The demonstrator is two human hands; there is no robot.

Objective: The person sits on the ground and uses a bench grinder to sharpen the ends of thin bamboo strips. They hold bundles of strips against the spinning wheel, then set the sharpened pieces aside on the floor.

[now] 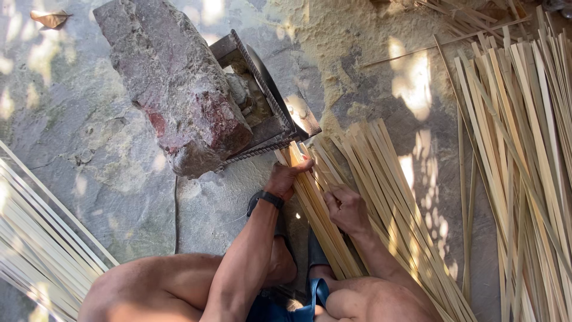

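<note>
A loose heap of bamboo strips [42, 238] lay at the far left. A big stone [173, 83] weighed down a small metal machine [268, 107]. The left hand [286, 177] pinched a bundle of strips [322, 226] at the machine's mouth; the right hand [345, 209] closed around it. Many strips [518, 149] lay piled to the right, so much seemingly remained.

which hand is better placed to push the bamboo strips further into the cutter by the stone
Left, probably. The left hand already rests on the bamboo strips right beside the cutter. The right hand grips the same bundle farther back, so it seems better suited to steadying.
</note>
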